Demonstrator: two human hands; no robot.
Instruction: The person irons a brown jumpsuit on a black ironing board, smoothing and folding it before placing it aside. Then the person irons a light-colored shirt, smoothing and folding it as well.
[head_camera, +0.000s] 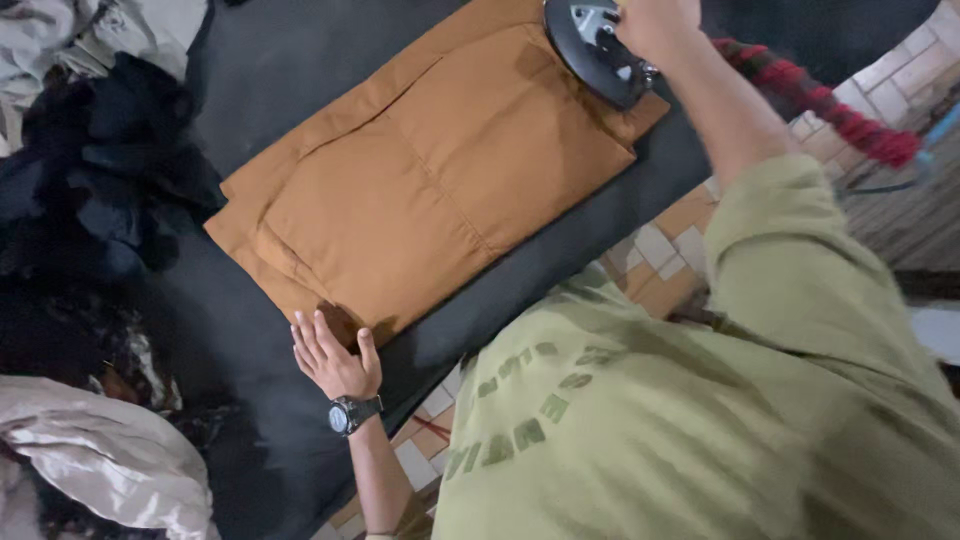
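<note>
From the head view, a folded rust-brown cotton garment lies flat and diagonal on the dark padded worktop. The right hand, its grip wrapped round the handle, holds a black-and-silver electric iron on the garment's far right corner; a red-and-black braided cord trails off right. The left hand, wearing a dark wristwatch, rests with fingers spread flat at the near edge, pinning the cloth. Pressing seems under way; smoothing the rest would call for steady strokes towards the near-left. Crumpled dark clothes lie heaped at left.
</note>
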